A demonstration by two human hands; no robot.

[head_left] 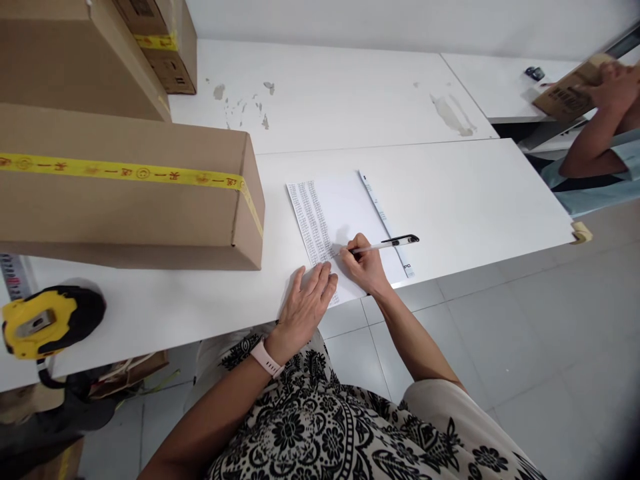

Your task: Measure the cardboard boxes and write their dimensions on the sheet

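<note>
on the paper (345,213), the left hand (306,305) rests palm-down, slightly spread; the curled right hand (367,268) pinches a pen (389,243).

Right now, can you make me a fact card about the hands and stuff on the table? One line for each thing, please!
Left hand: resting flat on the paper
Right hand: holding a pen, its tip by the printed columns
Paper: white; print too small to read
Left wrist: pale pink band
Big box: brown cardboard with yellow tape, left of the paper
Tape measure: yellow and black, on the table
Far right: another person's hand on a smaller box
</note>
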